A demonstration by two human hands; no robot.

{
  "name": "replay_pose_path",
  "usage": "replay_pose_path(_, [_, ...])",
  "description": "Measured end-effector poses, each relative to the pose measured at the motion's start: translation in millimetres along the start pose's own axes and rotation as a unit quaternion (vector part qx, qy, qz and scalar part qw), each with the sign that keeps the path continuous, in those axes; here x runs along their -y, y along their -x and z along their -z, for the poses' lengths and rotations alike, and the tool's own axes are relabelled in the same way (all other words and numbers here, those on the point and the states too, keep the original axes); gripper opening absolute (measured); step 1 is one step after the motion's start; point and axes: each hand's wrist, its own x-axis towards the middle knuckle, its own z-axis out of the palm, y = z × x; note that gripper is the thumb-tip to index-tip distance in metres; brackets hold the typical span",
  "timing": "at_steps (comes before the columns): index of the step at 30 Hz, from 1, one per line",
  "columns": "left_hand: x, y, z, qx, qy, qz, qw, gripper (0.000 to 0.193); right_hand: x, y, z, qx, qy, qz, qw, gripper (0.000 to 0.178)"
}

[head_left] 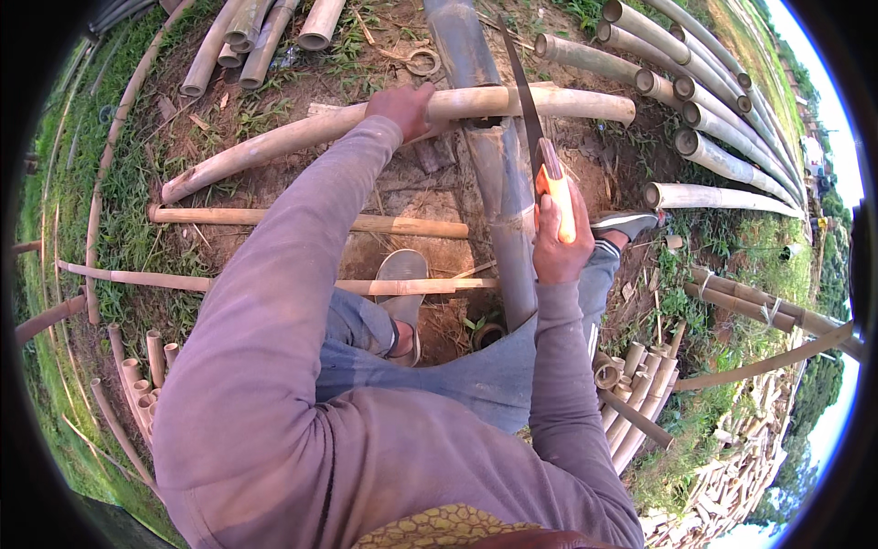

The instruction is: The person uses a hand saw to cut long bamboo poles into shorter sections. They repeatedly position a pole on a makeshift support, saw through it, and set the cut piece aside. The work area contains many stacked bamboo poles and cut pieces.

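Note:
My left hand (402, 107) presses down on a long pale bamboo pole (274, 142) that lies crosswise over a thick grey bamboo trunk (498, 174). My right hand (558, 242) grips the orange handle of a hand saw (526, 110). The saw's dark blade runs away from me and crosses the pale pole just right of my left hand. Both arms wear purple-grey sleeves. My sandalled left foot (401, 302) rests on the dirt by the trunk, and my right shoe (625, 222) stands to the right of it.
Thin bamboo poles (274, 218) lie across the dirt at left. Thick cut bamboo lengths (722, 137) are stacked at upper right, more (256, 37) at upper left. Short cut sections (631, 393) pile up at lower right and others (142, 375) at lower left. Grass surrounds the dirt patch.

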Motion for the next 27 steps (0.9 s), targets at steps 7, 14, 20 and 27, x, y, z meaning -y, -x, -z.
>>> replay_pose_path(7, [5.7, -0.3, -13.5, -0.007, -0.004, -0.011, 1.000, 0.053, 22.3, 103.8, 73.3, 0.026, -0.021, -0.105, 0.994, 0.049])
replay_pose_path(14, [1.2, -5.0, -10.7, 0.001, 0.013, 0.028, 1.000, 0.063, 0.4, -35.3, -6.6, 0.001, -0.027, -0.038, 0.999, 0.039])
replay_pose_path(20, [-15.1, -14.3, -5.0, -0.059, -0.007, -0.016, 0.998, 0.071, -8.5, -12.1, 11.9, 0.088, -0.076, -0.109, 0.987, 0.044])
replay_pose_path(27, [-31.7, -15.1, 12.3, 0.063, 0.023, 0.022, 0.997, 0.055, -3.3, -32.0, -9.1, 0.020, -0.026, -0.033, 0.999, 0.023])
